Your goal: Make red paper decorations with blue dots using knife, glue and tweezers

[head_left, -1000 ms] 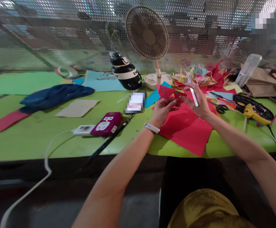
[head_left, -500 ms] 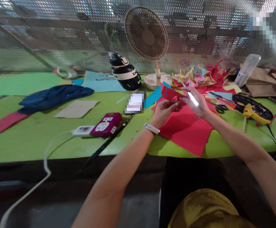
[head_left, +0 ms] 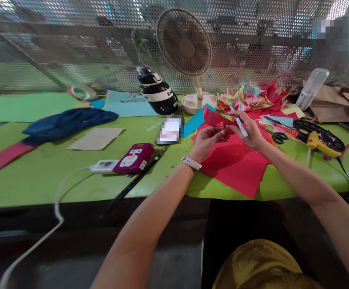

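My left hand (head_left: 207, 140) is closed on the near edge of a folded red paper piece (head_left: 213, 115) marked with small blue dots. Close beside it, my right hand (head_left: 248, 130) is closed on a slim silver tool (head_left: 241, 127) that looks like tweezers, slanting up and left. Its thumb and fingertips are at the right end of the folded piece; whether they also pinch the paper I cannot tell. Beneath both hands lie flat red paper sheets (head_left: 237, 168), with a blue sheet (head_left: 195, 122) sticking out at the left.
Scissors (head_left: 278, 137), a yellow glue gun (head_left: 321, 145) and a black round-welled tray (head_left: 331, 134) lie at right. Folded paper pieces (head_left: 252, 94) pile behind the hands. A fan (head_left: 188, 48), black bottle (head_left: 161, 96), phone (head_left: 170, 130) and purple power block (head_left: 134, 158) stand leftward.
The silver tool has turned slightly in my right hand, and its bright glare has faded. Both hands stay almost in place around the folded red paper.
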The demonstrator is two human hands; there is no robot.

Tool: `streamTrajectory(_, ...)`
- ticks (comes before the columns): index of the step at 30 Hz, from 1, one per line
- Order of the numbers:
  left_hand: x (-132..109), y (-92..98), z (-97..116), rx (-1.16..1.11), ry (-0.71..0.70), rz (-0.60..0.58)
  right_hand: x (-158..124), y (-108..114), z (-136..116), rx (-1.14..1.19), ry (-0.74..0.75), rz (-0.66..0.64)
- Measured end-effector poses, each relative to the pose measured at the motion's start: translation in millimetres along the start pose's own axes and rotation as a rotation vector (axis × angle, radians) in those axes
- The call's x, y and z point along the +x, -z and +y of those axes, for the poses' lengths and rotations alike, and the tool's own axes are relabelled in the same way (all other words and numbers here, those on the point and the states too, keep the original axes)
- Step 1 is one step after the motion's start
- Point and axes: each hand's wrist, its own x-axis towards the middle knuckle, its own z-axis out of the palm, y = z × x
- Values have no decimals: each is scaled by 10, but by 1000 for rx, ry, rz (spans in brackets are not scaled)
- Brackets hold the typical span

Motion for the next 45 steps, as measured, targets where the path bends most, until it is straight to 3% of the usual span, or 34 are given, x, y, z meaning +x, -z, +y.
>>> streamTrajectory(12,-12,-33,29,17,20,-6,3,12,8,-15,-4,101)
streamTrajectory(22,11,5,11,21,8,6,-10,-11,87,-28,46,-17)
streamTrajectory(45,8,-1,19,13,0,8,-23,-29,87,-25,11,-19)
